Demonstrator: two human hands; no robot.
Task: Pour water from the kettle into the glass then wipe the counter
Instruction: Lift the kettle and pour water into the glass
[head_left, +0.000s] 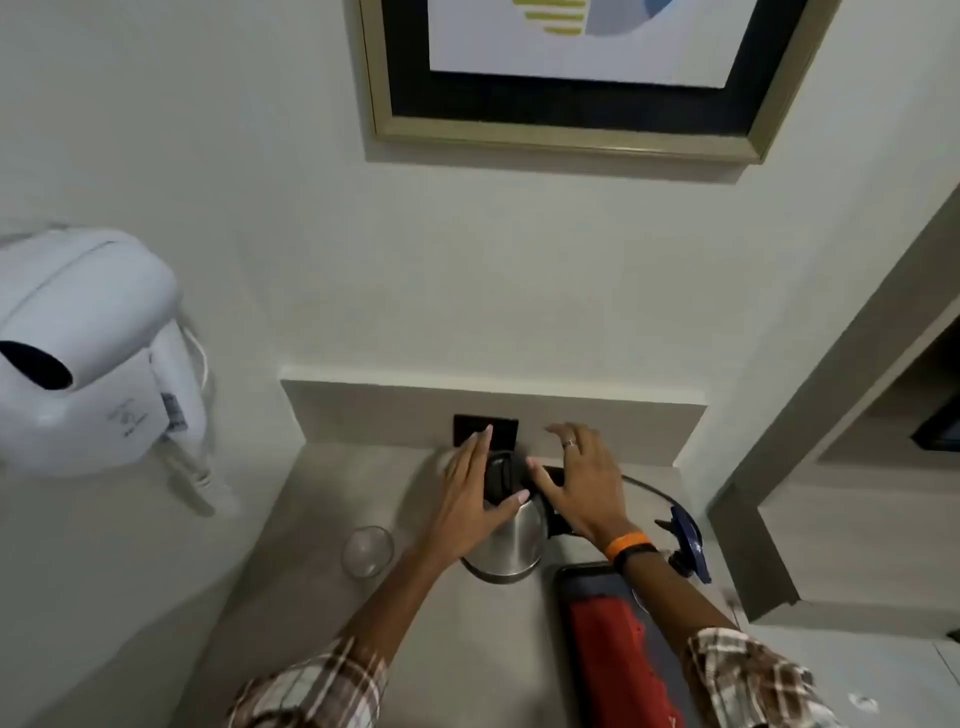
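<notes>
Two plaid sleeves (311, 691) enter at the bottom of the frame, one at lower left and one at lower right, with bare forearms reaching up toward the middle. Between them at lower right lies a dark tray (587, 623) with something red in it; what it is I cannot tell. The right wrist carries an orange band (626, 543).

The kettle (511, 540), steel with a black lid and handle, stands on the pale counter (311, 519) in the lower middle of the frame. The left hand (470, 493) is spread wide with fingers straight, lying over the left side of the kettle's top, thumb across the lid. The right hand (582, 483) is also open and spread, a ring on one finger, over the black handle side; it grips nothing. Whether either palm actually touches the kettle is hard to tell.

The glass (368, 551) stands upright on the counter just left of the kettle, apart from it. A dark socket plate (501, 428) sits on the low backsplash behind the hands. A blue spray bottle (688, 545) is at the right edge of the counter. A white hair dryer (83, 353) hangs on the wall at left, and a framed picture (571, 78) fills the top.
</notes>
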